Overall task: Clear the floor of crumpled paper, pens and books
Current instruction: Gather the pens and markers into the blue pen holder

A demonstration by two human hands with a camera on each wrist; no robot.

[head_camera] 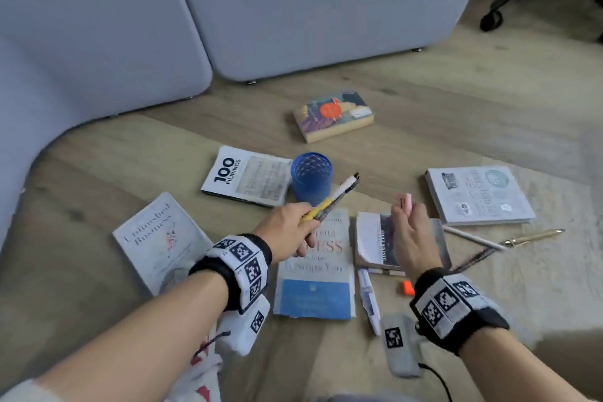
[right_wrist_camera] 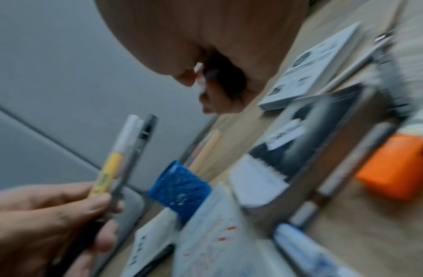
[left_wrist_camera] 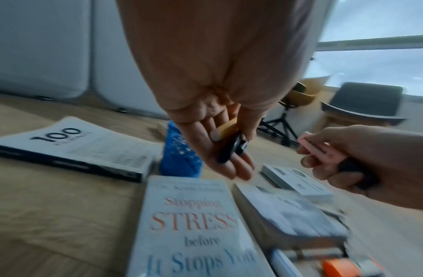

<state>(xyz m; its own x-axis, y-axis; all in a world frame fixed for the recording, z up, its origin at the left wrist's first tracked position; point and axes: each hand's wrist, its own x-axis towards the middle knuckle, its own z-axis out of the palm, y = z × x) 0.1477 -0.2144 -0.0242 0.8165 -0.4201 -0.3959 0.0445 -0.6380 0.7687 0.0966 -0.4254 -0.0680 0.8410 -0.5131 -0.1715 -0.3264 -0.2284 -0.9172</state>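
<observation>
Black wristbands, checkered white tags; sleeve perhaps pale.

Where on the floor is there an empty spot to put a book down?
Bare wooden floor lies right of the colourful paperback, up toward the grey sofa. More shows left of the white "100" book. It is crowded around the blue mesh cup, where books and pens lie close together.

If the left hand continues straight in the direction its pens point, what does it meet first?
Most likely the blue mesh pen cup: the left hand aims its two pens up toward the cup's rim. Depth is unclear, so the tips may pass just over it.
</observation>
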